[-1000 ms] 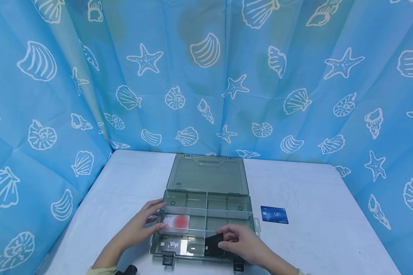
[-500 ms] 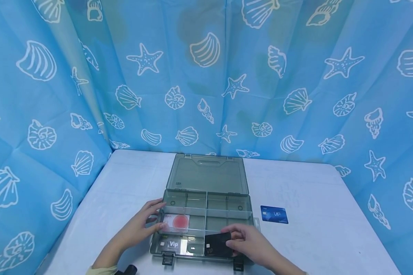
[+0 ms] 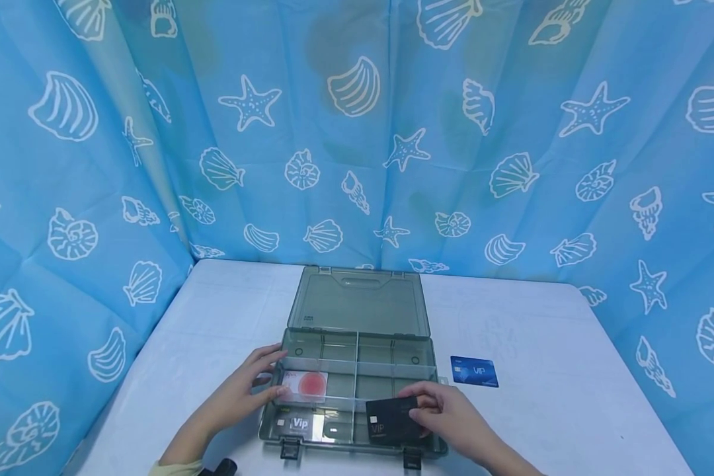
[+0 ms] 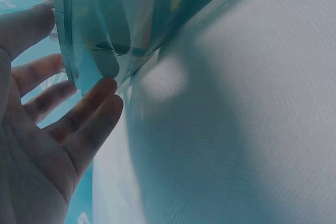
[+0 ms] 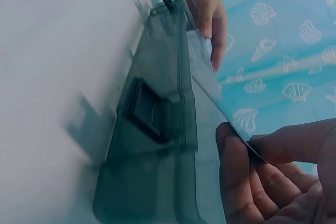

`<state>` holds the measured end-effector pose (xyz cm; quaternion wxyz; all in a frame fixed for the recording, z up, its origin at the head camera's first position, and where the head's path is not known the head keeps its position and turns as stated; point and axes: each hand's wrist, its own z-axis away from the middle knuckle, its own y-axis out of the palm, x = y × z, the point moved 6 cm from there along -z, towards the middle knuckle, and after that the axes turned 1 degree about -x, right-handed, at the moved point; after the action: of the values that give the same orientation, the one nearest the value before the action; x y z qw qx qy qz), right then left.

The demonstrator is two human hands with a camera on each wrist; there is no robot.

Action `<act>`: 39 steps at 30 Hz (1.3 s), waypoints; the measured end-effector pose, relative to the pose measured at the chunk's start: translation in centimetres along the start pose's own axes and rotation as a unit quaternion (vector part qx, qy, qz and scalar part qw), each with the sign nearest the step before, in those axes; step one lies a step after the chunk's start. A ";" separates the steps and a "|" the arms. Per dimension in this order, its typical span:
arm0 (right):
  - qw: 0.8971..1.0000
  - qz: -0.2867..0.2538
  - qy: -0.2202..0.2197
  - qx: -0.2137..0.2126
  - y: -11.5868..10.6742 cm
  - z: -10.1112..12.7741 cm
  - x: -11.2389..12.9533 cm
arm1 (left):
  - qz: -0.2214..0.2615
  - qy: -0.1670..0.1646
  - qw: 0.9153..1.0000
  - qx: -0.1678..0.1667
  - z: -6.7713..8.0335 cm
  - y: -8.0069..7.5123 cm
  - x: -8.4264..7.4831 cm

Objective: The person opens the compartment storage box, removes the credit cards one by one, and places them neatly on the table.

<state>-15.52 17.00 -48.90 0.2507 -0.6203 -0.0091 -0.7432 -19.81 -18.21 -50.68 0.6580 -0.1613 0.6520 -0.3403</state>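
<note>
Head cam question: where's the black card [image 3: 395, 420]?

– Lower right of the frame, pinched by the right hand [image 3: 446, 416] over the open organizer box's [image 3: 357, 360] front right compartment.

– Left hand [image 3: 238, 393]?

– Fingers spread, resting on the box's left edge beside the red-dot card [image 3: 305, 385].

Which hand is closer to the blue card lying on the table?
Right. The right hand, holding a black card, is just left of the blue card; the left hand is across the box.
</note>
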 end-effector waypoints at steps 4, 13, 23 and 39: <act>1.000 0.013 -0.002 -0.017 -1.1 0.3 -0.2 | 0.000 0.003 1.000 -0.001 0.0 -0.1 -0.1; 0.997 0.006 0.022 -0.075 -3.9 0.8 -1.1 | -0.002 0.012 1.000 -0.001 -0.1 -0.1 0.1; 0.990 0.006 0.039 -0.132 -7.7 1.0 -2.4 | 0.000 0.019 1.000 -0.003 0.0 0.0 -0.1; 0.983 0.044 0.059 -0.167 -14.2 1.3 -4.9 | -0.002 0.012 1.000 -0.003 0.0 -0.1 -0.1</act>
<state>-19.27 31.56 -48.94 0.1762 -0.6079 0.1573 -0.7581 -19.82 -18.16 -50.53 0.6489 -0.1602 0.6607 -0.3415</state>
